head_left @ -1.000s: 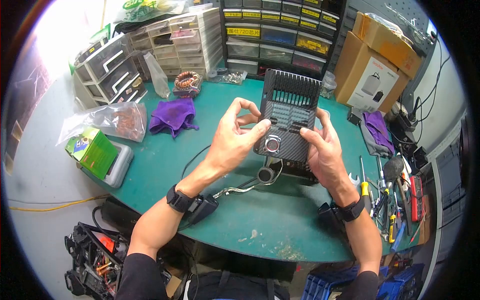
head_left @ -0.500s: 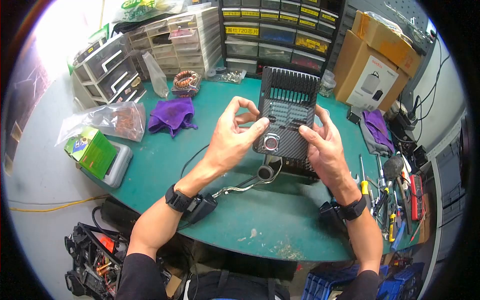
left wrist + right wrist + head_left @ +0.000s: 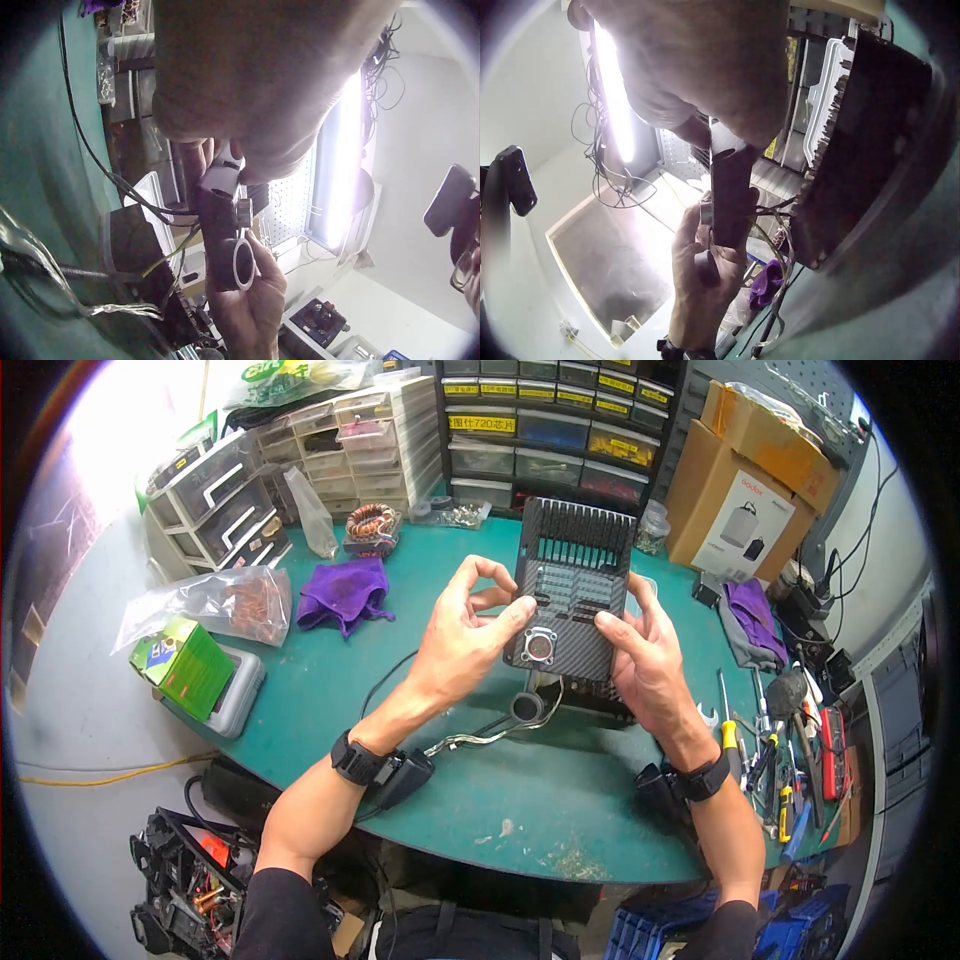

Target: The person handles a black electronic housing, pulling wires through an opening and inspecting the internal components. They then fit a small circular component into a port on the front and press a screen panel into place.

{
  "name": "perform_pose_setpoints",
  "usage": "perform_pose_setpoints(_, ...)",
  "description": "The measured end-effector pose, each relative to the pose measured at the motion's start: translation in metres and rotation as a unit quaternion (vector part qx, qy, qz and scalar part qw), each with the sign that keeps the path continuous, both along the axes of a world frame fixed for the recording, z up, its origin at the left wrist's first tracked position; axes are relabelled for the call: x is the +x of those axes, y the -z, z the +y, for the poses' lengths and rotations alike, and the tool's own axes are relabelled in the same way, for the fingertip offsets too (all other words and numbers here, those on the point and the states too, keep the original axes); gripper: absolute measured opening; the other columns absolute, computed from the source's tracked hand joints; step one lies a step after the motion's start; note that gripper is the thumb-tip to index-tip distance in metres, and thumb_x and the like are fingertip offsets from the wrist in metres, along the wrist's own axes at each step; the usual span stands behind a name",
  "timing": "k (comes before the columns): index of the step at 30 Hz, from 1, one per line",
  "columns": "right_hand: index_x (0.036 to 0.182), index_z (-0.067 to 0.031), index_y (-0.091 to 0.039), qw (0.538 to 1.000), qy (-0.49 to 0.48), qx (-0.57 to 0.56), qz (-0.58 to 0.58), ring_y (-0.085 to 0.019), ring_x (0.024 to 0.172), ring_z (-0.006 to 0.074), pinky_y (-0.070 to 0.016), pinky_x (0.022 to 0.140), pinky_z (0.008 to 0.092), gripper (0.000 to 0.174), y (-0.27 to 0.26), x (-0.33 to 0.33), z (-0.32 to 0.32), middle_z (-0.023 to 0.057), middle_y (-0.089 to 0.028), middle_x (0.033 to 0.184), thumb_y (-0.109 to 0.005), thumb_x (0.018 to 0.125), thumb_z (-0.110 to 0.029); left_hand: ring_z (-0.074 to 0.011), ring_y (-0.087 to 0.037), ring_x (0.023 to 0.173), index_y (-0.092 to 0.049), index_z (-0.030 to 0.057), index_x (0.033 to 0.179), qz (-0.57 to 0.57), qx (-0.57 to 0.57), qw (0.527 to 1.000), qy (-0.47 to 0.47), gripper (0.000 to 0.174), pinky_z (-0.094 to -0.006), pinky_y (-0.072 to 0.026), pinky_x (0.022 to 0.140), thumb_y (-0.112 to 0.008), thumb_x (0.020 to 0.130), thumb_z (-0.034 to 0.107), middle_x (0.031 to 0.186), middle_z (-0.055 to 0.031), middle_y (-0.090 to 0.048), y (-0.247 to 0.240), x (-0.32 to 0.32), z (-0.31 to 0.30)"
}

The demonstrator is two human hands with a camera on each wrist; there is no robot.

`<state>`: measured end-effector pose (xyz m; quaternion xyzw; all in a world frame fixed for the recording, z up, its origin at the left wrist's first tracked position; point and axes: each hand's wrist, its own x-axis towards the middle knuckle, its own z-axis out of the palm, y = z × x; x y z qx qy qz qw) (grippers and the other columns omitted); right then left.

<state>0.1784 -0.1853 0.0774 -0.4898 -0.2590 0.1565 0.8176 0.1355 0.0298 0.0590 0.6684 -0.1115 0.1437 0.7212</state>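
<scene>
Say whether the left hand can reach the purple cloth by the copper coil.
Probably yes: the purple cloth lies uncovered on the table beside the left hand, nothing between. But that hand holds the black panel and must let go first.

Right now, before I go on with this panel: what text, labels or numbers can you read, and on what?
"720", amid Chinese characters I cannot make out: yellow drawer label.
The other yellow drawer labels: too small to read.
Green print on the plastic bag: blurred.
Brand on the cardboard box: too small.
Logo on the green box: unreadable.
The carbon-pattern panel: no text visible.
</scene>
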Motion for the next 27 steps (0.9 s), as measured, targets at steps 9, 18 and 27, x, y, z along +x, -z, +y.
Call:
perform_pose_setpoints(9, 0.141, 0.0, -0.032, 1.0, 0.007, 0.002, 0.0, -0.061, 0.117, 0.0245, -0.0516, 0.102, 0.0395, 0.057, 0.0016, 0.0001, 0.0017, 0.0192, -0.061, 0.126, -0.064, 0.095, -0.007, -0.0087, -0.064, 0.088, -0.044, 0.0082, 0.113, 0.009, -0.001, 1.0, 0.002, 0.027, -0.023, -0.0563, 0.069, -0.066, 0.097, 0.008, 0.102, -0.0092, -0.067, -0.0037, -0.0028, -0.0003)
perform_pose_setpoints(18, 0.142, -0.0002, -0.031, 1.0, 0.006, -0.004, -0.002, -0.062, 0.115, 0.0236, -0.0535, 0.099, 0.038, 0.058, -0.0036, -0.0019, 0.0003, 0.019, -0.062, 0.126, -0.065, 0.095, -0.007, -0.0077, -0.063, 0.088, -0.044, 0.0086, 0.113, 0.0, -0.008, 1.0, 0.006, 0.026, -0.023, -0.0564, 0.07, -0.065, 0.097, 0.009, 0.104, -0.0087, -0.066, -0.0015, -0.0016, 0.0001)
perform_pose_setpoints(27, 0.142, -0.0008, -0.032, 1.0, 0.008, -0.007, -0.001, -0.063, 0.114, 0.0228, -0.0542, 0.098, 0.0367, 0.057, -0.0026, -0.0026, 0.0008, 0.0183, -0.062, 0.126, -0.065, 0.095, -0.007, -0.0079, -0.063, 0.089, -0.044, 0.0083, 0.113, 0.01, -0.003, 1.0, 0.006, 0.026, -0.0228, -0.0565, 0.069, -0.065, 0.097, 0.009, 0.104, -0.0087, -0.066, -0.0013, -0.0016, 0.0006)
